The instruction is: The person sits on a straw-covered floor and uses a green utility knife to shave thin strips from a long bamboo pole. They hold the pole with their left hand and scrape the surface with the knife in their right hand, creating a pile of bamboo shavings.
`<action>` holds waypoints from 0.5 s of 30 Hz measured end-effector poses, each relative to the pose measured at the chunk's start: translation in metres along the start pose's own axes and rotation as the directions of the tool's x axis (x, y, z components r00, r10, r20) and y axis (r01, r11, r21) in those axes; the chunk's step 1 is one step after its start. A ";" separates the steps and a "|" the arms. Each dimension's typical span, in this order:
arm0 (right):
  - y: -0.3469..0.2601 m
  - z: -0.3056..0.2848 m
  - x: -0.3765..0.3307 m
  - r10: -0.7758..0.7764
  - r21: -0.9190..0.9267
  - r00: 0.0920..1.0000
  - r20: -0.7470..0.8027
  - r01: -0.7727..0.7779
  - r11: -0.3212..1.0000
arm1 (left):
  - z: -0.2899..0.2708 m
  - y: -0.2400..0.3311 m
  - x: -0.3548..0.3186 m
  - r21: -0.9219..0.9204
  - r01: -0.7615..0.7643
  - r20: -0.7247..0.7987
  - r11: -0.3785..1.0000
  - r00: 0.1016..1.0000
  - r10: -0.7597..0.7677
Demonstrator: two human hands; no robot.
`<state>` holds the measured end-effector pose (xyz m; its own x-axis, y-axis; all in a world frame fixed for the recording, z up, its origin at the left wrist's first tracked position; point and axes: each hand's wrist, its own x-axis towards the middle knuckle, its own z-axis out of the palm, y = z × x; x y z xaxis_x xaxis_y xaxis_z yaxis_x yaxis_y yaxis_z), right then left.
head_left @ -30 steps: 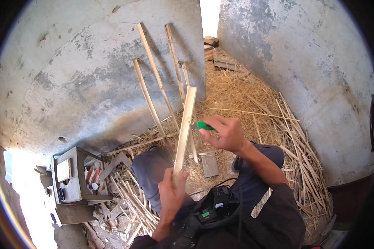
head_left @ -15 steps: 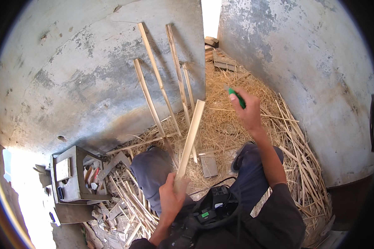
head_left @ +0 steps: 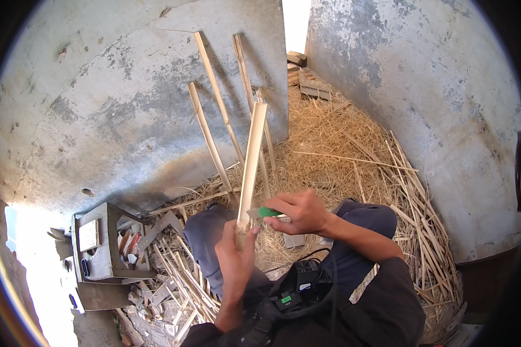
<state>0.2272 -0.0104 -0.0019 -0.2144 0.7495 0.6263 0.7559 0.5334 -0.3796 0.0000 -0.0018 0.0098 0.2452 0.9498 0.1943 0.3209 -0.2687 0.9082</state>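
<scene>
This looks like a small, rough workshop for splitting and shaving wood or bamboo, set between a stained left wall (head_left: pixel 127 75) and a patchy right wall (head_left: pixel 422 87). Curly pale shavings (head_left: pixel 324 127) blanket the floor, thin offcuts (head_left: pixel 425 231) lie heaped along the right side, and longer slats (head_left: pixel 212 78) lean against the left wall. A worn wooden stand (head_left: pixel 102 260) with odds and ends inside, plus a green-handled blade (head_left: pixel 268 212) against a pale strip (head_left: pixel 253 156), points the same way.

Cannot read any word, number or sign, not even on the small green patch (head_left: pixel 286 299) of the black device (head_left: pixel 299 303) at the person's lap.
</scene>
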 end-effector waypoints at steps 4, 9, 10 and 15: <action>0.000 0.002 0.001 -0.019 -0.038 0.999 -0.046 0.017 0.999 | 0.001 0.003 -0.001 -0.007 -0.025 -0.011 1.000 1.000 0.025; -0.004 -0.003 0.005 -0.012 -0.078 0.998 -0.067 0.007 0.997 | 0.000 0.001 -0.002 0.006 -0.048 -0.022 0.999 0.999 0.048; -0.005 -0.003 0.005 -0.010 -0.085 0.997 -0.070 0.004 0.996 | 0.000 0.003 -0.002 0.002 -0.035 -0.018 0.999 0.999 0.035; -0.006 -0.004 0.006 -0.012 -0.123 0.995 -0.099 -0.001 0.992 | 0.000 0.008 -0.001 -0.006 -0.029 -0.023 1.000 0.999 0.029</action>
<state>0.2240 -0.0110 0.0066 -0.1608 0.7006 0.6952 0.8262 0.4809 -0.2936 0.0018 -0.0052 0.0169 0.2335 0.9451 0.2286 0.3086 -0.2950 0.9043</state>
